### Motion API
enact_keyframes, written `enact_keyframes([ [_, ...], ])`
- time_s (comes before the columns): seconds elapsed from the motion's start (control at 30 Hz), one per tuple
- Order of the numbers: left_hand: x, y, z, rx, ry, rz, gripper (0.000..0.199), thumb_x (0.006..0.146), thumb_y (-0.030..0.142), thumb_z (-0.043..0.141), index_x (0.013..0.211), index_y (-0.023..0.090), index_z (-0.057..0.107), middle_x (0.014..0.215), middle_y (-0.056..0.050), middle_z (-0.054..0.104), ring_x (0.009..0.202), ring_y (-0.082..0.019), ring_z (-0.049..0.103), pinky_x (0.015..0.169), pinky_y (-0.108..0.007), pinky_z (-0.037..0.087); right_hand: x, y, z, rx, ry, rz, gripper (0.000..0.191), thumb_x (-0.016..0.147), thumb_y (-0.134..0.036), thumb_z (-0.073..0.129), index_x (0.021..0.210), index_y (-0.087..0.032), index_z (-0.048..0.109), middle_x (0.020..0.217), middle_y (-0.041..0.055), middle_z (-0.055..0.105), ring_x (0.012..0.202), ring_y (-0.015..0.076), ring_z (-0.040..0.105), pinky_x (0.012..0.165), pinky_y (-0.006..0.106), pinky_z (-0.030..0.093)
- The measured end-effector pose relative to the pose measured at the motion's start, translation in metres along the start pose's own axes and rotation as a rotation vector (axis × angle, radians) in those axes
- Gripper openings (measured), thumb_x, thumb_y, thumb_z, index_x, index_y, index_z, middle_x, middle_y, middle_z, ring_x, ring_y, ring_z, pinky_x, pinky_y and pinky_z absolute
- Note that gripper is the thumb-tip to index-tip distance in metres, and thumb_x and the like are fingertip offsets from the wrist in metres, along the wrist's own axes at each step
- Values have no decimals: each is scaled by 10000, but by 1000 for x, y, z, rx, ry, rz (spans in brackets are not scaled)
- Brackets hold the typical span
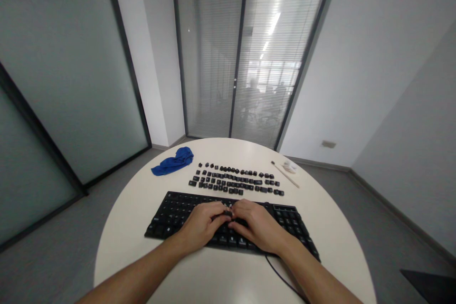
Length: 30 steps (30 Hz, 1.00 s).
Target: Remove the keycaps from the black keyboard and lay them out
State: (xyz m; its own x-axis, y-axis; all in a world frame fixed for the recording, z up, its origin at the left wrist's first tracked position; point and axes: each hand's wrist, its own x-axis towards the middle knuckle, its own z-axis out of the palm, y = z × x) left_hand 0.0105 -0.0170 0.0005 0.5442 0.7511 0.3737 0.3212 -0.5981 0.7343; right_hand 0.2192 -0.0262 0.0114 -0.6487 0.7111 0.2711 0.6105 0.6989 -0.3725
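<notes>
A black keyboard (171, 211) lies across the table, some of its keys in place and bare spots showing in part of the upper rows. Over its middle, my left hand (203, 225) is closed in a pinch, and a small black keycap (227, 213) shows between its thumb and fingertips. Close against it from the other side comes my right hand (260, 225), fingers bent and drawn together; whatever its fingertips hold is hidden. Both hands cover the keys beneath them. Beyond the keyboard, loose black keycaps (231, 184) are laid out in several rows.
On the round white table (221, 275), a blue cloth (174, 161) lies crumpled at the back left. A thin pale stick with a dark tip (287, 175) and a white crumpled item (289, 167) are at the back right. The keyboard's cable (283, 279) runs off the near side.
</notes>
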Motion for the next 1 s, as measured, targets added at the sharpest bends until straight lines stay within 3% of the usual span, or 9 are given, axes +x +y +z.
enact_keyframes([
  [0.53,-1,0,0,21,-3,-15,249,963,257,511,897,203,745,868,-49,721,811,-193,641,790,-287,483,2,-2,3,-180,-22,-11,160,956,-295,516,907,-182,619,863,59,680,844,206,626,795,323,447],
  [0.7,-1,3,0,5,-5,-22,238,952,261,526,887,202,746,852,-50,723,814,-197,649,788,-285,487,0,-1,4,-136,-8,-7,149,954,-286,526,930,-190,638,884,51,703,842,201,649,805,315,451],
  [0.87,3,1,-1,-109,124,-40,210,938,219,527,878,176,724,862,-49,726,819,-194,653,779,-276,487,-2,-1,6,56,90,108,156,941,-334,570,1006,-228,665,933,16,739,847,173,682,779,261,473],
  [1.0,5,-3,1,-141,149,-69,202,930,226,538,860,166,718,873,-52,728,841,-200,650,806,-286,482,-2,-1,8,69,129,154,146,919,-301,585,1022,-227,658,948,23,743,838,185,687,766,273,476],
])
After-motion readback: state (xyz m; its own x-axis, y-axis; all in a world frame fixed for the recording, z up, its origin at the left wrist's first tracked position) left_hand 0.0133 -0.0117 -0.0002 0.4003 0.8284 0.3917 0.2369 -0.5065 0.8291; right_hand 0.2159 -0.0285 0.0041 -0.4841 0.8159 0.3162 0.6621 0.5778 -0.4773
